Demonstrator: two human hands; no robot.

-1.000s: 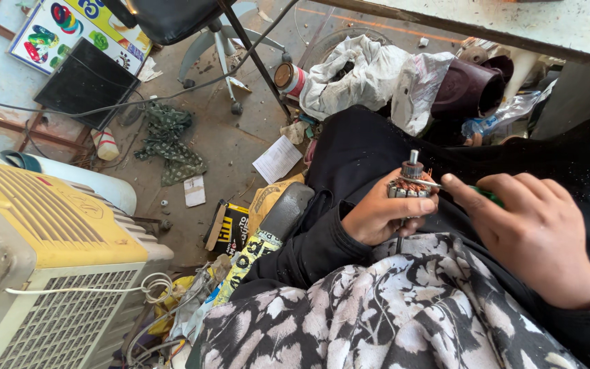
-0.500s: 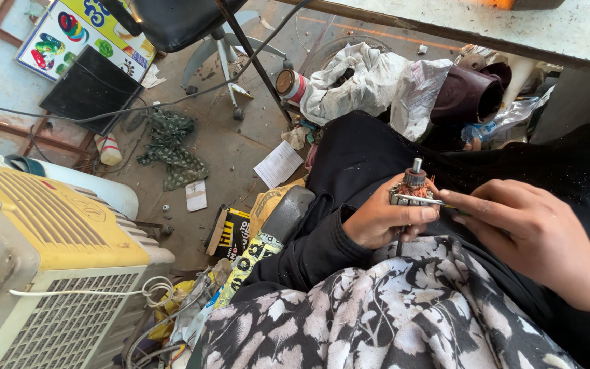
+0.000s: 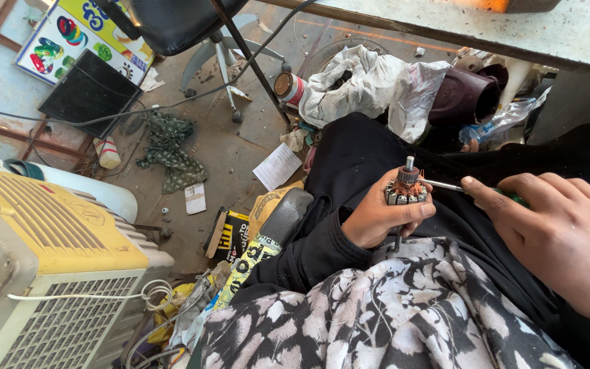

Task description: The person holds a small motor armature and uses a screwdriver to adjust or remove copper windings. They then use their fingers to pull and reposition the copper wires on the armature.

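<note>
From the head camera, you are holding a small motor armature upright over your lap, above the black trousers and the flowered cloth. Your left hand is wrapping it from below, fingers clamped together around the slotted steel core, with the shaft sticking out above and below the fist. Your right hand is gripping a screwdriver, fingers closed on its green handle, index finger lying along the shank, and the tip is touching the armature just under its copper commutator.

The armature is looking dense and rigid for its size, so it is likely sitting heavy in the palm. The steel core is the safe place to grip; the copper windings and commutator bars are probably easy to nick, and the shaft ends are smooth and likely slippery.

Room is tight. The table edge is running just beyond your knees, with crumpled plastic bags and a brown boot beneath it. On your left, the yellow air cooler is standing close, and the floor between is carrying a tin can, papers, a green rag and an office chair base. Only the space right over your lap is open.
</note>
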